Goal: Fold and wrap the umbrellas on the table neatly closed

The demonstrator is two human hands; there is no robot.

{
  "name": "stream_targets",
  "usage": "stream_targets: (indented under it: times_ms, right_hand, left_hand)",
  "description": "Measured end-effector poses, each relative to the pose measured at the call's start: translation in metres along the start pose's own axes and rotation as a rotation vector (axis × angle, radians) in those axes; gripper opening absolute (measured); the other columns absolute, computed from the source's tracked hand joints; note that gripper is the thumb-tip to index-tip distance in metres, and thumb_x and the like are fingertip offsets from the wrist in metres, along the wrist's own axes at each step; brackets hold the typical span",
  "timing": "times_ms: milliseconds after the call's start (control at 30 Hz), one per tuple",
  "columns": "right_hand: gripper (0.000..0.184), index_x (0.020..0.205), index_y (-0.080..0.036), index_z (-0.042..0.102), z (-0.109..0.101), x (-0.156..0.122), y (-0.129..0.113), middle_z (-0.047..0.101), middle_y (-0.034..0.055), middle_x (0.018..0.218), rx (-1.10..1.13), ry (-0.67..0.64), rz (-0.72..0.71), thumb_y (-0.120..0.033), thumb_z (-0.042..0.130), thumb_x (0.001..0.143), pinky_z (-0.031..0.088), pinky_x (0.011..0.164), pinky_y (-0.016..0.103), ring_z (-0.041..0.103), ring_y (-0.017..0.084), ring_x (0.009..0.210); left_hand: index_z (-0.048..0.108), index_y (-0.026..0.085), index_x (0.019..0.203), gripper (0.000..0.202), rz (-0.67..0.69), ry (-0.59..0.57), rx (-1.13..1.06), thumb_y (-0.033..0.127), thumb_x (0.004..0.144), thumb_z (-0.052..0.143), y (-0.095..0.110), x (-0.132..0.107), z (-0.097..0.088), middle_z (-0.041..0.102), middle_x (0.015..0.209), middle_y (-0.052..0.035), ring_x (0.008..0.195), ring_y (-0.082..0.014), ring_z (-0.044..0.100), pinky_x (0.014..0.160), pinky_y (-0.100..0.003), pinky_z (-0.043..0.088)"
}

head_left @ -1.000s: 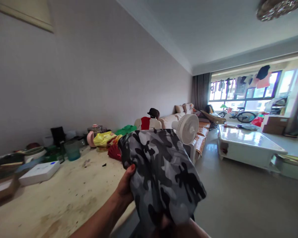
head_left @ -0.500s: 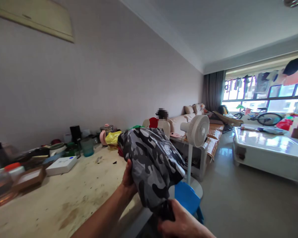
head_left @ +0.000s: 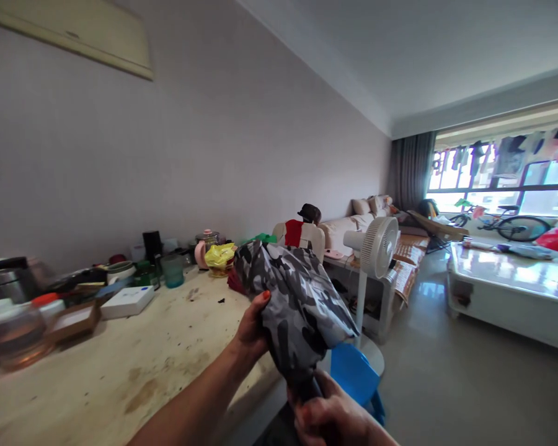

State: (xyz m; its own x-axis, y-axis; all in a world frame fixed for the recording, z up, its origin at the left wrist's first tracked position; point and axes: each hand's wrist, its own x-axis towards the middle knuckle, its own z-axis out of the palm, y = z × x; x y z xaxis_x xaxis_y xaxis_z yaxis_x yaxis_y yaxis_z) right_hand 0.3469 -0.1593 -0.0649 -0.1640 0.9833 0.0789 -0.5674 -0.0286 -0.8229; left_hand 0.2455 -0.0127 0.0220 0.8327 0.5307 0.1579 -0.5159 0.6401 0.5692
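Observation:
A grey, black and white camouflage umbrella (head_left: 297, 303) is held in front of me, its canopy loosely folded and its far end tilted up to the left. My left hand (head_left: 255, 328) grips the canopy's left side, thumb on top; the fingers behind the cloth are hidden. Lower down, my right hand (head_left: 332, 412) is closed around the dark handle (head_left: 308, 389), just below the gathered cloth. A stained, cream-coloured table (head_left: 181, 347) lies under and left of my left forearm.
On the table stand a white box (head_left: 128, 301), a blue-green cup (head_left: 172, 271), a yellow bag (head_left: 220, 255) and a jar of liquid (head_left: 18, 334). A white fan (head_left: 379, 248) and a blue plastic chair (head_left: 356, 371) are close on the right. A person (head_left: 310, 214) sits beyond the umbrella.
My view has turned slightly left, so the room shifts right in the picture. The umbrella and both hands shift right too. Both hands keep hold of it.

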Motion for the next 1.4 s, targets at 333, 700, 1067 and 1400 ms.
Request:
stream_targets:
  times_ms: [333, 700, 1067, 1400]
  right_hand:
    - [0.062, 0.104, -0.012, 0.064, -0.002, -0.004, -0.057, 0.069, 0.0091, 0.086, -0.642, 0.257, -0.24, -0.06, 0.076, 0.067, 0.048, 0.074, 0.032, 0.065, 0.021, 0.08]
    - [0.049, 0.097, -0.015, 0.064, -0.015, -0.006, -0.082, 0.067, 0.0055, 0.085, -0.437, 0.505, -0.38, -0.051, 0.08, 0.068, 0.045, 0.062, 0.026, 0.062, 0.015, 0.074]
    - [0.05, 0.1, -0.018, 0.06, -0.013, 0.006, -0.075, 0.069, 0.0096, 0.094, -0.635, 0.797, -0.621, -0.055, 0.074, 0.069, 0.051, 0.079, 0.035, 0.065, 0.023, 0.088]
    - [0.042, 0.074, -0.015, 0.068, -0.032, 0.044, 0.03, 0.066, 0.0127, 0.069, -1.051, 0.813, -0.388, -0.056, 0.066, 0.067, 0.049, 0.063, 0.036, 0.061, 0.028, 0.069]
  left_hand:
    - [0.06, 0.014, 0.084, 0.013, 0.138, 0.272, -0.026, 0.018, 0.072, 0.063, 0.041, -0.004, 0.006, 0.071, 0.064, -0.0036, 0.056, -0.0165, 0.069, 0.068, -0.028, 0.058]
    - [0.064, 0.015, 0.084, 0.015, 0.174, 0.281, 0.037, 0.023, 0.072, 0.061, 0.068, -0.011, 0.001, 0.074, 0.07, -0.0051, 0.062, -0.0212, 0.071, 0.064, -0.032, 0.058]
    - [0.064, 0.012, 0.07, 0.023, 0.239, 0.45, 0.442, 0.02, 0.052, 0.077, 0.054, -0.024, 0.047, 0.062, 0.052, 0.0008, 0.042, -0.011, 0.054, 0.043, -0.022, 0.043]
    - [0.072, 0.012, 0.083, 0.039, 0.502, 0.304, 0.51, 0.023, 0.049, 0.088, -0.004, -0.013, 0.073, 0.073, 0.079, -0.006, 0.069, -0.016, 0.064, 0.069, -0.028, 0.052]
